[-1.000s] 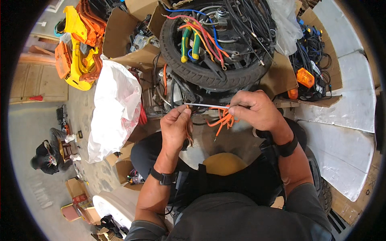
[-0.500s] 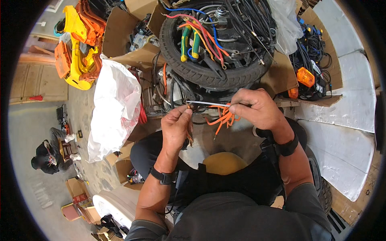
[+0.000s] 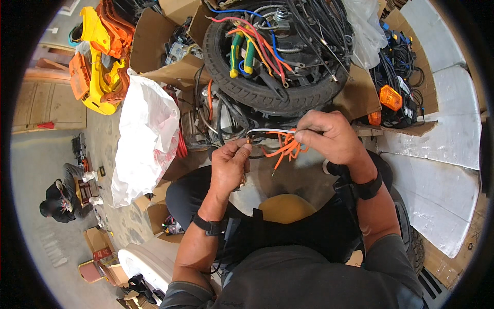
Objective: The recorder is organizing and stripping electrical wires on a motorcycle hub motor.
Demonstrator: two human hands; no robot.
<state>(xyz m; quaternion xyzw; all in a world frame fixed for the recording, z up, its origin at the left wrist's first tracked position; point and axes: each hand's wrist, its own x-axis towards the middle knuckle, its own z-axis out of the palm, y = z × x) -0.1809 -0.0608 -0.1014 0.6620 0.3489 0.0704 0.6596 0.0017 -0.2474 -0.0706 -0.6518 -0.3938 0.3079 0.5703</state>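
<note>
My left hand is closed, pinching small copper-coloured pieces at the fingertips; most of them is hidden by the fingers. My right hand grips a thin white wire between thumb and forefinger. The wire runs leftward in a slight bow, its far end close to the left fingertips. A bunch of short orange wires hangs beside the right fingers; whether that hand also holds it, I cannot tell. Beyond both hands, green-and-yellow-handled pliers lie among loose coloured wires on a wheel with a black tyre.
A white plastic bag stands left of my hands. At the right, a cardboard box holds black cables and an orange lamp. Yellow and orange plastic panels are piled far left. Another person sits farther off.
My left hand has moved slightly right, closer to the right hand. The white wire, straight before, now bows upward. The right hand has barely shifted.
</note>
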